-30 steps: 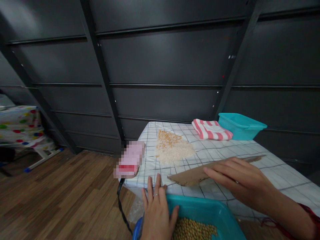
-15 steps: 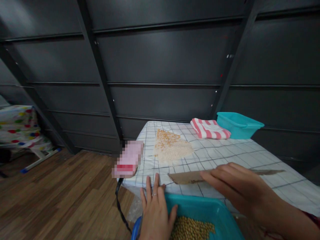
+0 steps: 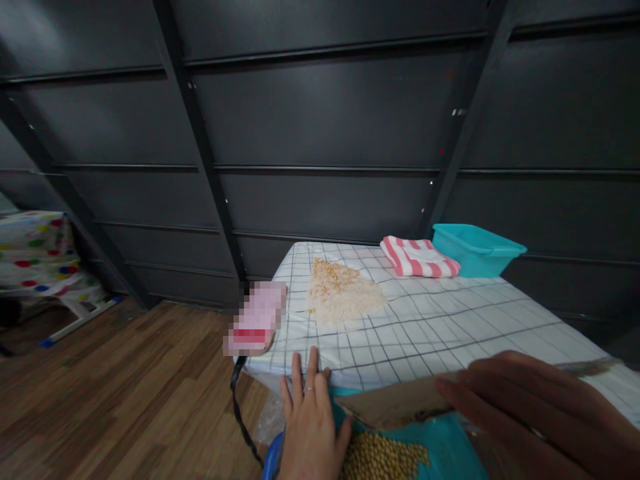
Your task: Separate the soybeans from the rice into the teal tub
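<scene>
My left hand point(image 3: 311, 420) lies with its fingers spread at the left rim of a teal plastic basin point(image 3: 450, 443), the thumb over the inside. Yellowish-brown soybeans point(image 3: 385, 457) cover part of the basin's bottom. In my right hand point(image 3: 530, 407) is a long strip of brown cardboard point(image 3: 395, 402), gripped near its middle and held above the basin's far rim. Part of the strip is hidden behind the fingers. Beyond, a pile of white grains point(image 3: 350, 303) mixed with yellow kernels point(image 3: 333, 273) is spread on a checked tablecloth point(image 3: 425, 313).
A folded pink-and-white striped towel point(image 3: 420, 257) and a second teal basin point(image 3: 480, 250) stand at the back right. At the table's left edge is a blurred pink object point(image 3: 257, 317) with a black cord point(image 3: 240, 413). A dark panelled wall point(image 3: 325, 113) closes off the back.
My right hand has drawn the cardboard strip toward me and down, from the tablecloth to over the basin's far rim. My left hand has stayed in place.
</scene>
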